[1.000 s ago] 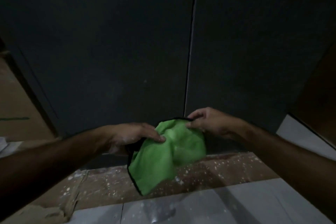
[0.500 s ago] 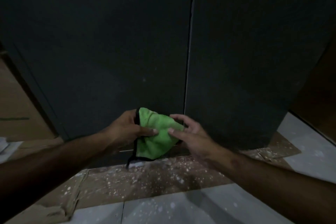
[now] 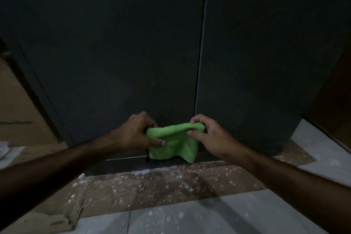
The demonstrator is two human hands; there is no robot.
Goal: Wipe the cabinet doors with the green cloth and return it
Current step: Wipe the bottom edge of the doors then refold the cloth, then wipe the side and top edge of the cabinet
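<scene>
Both hands hold a green cloth low in front of two dark cabinet doors.

Nearest lies pale floor tile (image 3: 209,218), then speckled cardboard (image 3: 161,186) nearer the doors. Beyond it, the left hand (image 3: 133,135) pinches the green cloth (image 3: 173,141) at its left edge and the right hand (image 3: 210,137) pinches its right top corner; the cloth hangs just before the cabinet doors (image 3: 114,53), across their seam.
</scene>
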